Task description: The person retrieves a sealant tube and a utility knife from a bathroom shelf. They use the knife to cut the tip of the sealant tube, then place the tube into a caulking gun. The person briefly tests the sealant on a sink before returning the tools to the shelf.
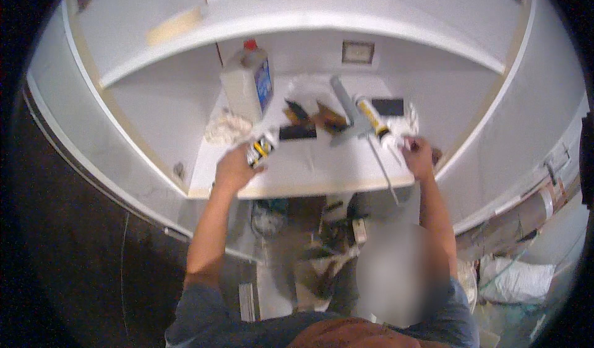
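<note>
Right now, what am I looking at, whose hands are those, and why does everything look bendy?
No robot here: those are a person's own bare hands. The picture comes from a wide camera on their head, looking down, which bends straight edges. The left hand holds a small bottle with a black, white and yellow label. The right hand is near a long tube; it's too blurry to tell whether it holds anything. On the white shelf are a big jug with a red cap, a grey caulking gun and a rag.
</note>
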{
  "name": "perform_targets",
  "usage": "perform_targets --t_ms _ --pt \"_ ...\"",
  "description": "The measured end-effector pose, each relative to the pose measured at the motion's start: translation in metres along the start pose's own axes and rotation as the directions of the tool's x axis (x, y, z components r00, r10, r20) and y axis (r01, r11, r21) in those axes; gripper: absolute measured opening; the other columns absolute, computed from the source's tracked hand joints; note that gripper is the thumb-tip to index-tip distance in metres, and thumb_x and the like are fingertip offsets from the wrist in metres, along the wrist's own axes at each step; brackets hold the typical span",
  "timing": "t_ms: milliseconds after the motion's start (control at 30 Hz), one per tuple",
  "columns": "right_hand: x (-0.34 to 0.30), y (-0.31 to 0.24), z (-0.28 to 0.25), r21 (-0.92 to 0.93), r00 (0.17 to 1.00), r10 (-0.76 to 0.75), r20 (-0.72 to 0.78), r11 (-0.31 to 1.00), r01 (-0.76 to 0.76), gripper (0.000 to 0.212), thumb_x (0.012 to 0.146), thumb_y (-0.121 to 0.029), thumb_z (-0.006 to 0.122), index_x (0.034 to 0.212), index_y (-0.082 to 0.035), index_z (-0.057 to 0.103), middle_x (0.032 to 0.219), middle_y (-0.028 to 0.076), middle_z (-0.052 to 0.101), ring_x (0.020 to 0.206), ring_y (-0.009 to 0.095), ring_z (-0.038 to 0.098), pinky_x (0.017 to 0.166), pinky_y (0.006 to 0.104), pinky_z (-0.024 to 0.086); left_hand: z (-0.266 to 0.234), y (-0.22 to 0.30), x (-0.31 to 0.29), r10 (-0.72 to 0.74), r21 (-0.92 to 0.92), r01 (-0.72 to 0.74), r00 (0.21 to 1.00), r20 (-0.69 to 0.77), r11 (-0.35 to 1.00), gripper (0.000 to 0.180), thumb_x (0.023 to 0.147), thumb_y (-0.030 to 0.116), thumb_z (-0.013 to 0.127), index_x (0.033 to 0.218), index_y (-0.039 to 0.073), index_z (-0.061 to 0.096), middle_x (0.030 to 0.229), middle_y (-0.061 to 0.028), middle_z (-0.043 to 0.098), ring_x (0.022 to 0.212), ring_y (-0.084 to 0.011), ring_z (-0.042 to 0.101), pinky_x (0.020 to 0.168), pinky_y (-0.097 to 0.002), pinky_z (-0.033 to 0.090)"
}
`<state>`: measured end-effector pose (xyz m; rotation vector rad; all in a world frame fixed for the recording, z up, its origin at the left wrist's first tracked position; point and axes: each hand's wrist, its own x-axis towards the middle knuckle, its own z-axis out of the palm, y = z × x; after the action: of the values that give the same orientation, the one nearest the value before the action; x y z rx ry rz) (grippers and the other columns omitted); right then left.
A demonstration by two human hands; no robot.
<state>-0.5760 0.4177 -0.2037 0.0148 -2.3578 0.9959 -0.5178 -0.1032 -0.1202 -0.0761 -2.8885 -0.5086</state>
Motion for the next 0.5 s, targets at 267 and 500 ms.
perform_targets --t_ms 267,500 --pt "0.005 -0.003 0.005 -0.002 0.970 -0.151 -0.190 0.988 0.153 0.027 0.075 -0.006 0.082 0.099 -0.002 0.071 0.098 0.011 0.068 0.081 0.019 0.063 0.073 0.0318 0.051 0.010 0.010 0.007 -0.066 0.096 0.063 0.997 0.028 0.993 0.074 0.066 0.047 0.089 0.123 0.008 0.063 0.111 -0.0156 0.071 0.105 -0.0342 0.068 0.089 -0.0440 0.054" --pt "-0.002 -0.101 -0.024 -0.073 0.842 -0.342 -0.418 0.936 0.344 0.013 0.087 -0.006 0.069 0.099 -0.002 0.071 0.092 0.015 0.068 0.085 0.030 0.065 0.076 0.0385 0.052 0.003 0.008 0.007 -0.068 0.095 0.060 0.995 0.078 0.994 0.063 0.070 0.046 0.086 0.116 0.008 0.064 0.109 -0.0140 0.071 0.105 -0.0338 0.068 0.087 -0.0458 0.055"
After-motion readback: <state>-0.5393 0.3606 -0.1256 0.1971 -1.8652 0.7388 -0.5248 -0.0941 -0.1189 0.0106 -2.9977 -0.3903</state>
